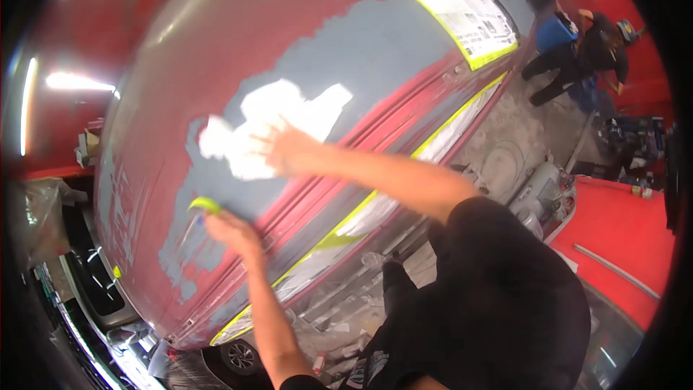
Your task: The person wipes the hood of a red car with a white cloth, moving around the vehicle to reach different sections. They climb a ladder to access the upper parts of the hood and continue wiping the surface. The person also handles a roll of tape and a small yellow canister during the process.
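A large vehicle roof panel (361, 43) in red with wide grey patches curves up before me. A crumpled white cloth (249, 162) is spread over the grey area. My right hand (287, 146) rests on this cloth with its fingers spread flat. Farther left and nearer the roof's front edge, my left hand (234, 235) is closed around something with a curved yellow-green top (205, 204). A bit of blue shows by its fingers; the rest of that thing is blurred, and its kind cannot be made out.
Yellow-green tape and masking paper (462, 11) cover the window openings along the roof edge. Two people in dark clothes are at the upper right, one near a blue container (554, 32). A red panel (613, 235) lies to the right. A wheel (240, 355) shows below.
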